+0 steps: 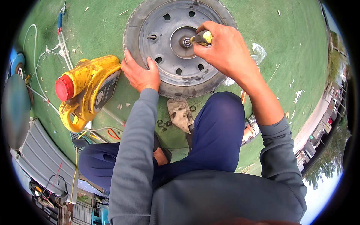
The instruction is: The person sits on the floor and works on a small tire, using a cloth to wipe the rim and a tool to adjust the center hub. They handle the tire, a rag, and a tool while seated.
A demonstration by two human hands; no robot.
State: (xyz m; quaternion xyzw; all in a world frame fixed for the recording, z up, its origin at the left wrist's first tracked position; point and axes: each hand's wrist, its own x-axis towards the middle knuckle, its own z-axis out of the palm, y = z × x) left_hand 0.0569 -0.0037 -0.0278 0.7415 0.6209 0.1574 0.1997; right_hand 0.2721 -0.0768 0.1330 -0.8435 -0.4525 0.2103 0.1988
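A wheel (159, 45) with a black tyre and a grey steel rim lies on the green floor in front of me. My left hand (144, 77) rests on its lower left, fingers spread over the tyre and the rim's edge. My right hand (227, 50) grips the yellow and black handle of what looks like a screwdriver (204, 38). The tool's end is at the hub (186, 42), by the round bore in the middle of the wheel. My fingers hide part of the handle, and the tip is too small to make out.
A yellow jug (88, 80) with a red cap stands left of the wheel. Below the wheel lies a stained rag (180, 113) beside small dark rings. Hoses (35, 48) run across the floor at far left, and clear plastic (258, 53) lies at right. A grey case (48, 153) sits lower left.
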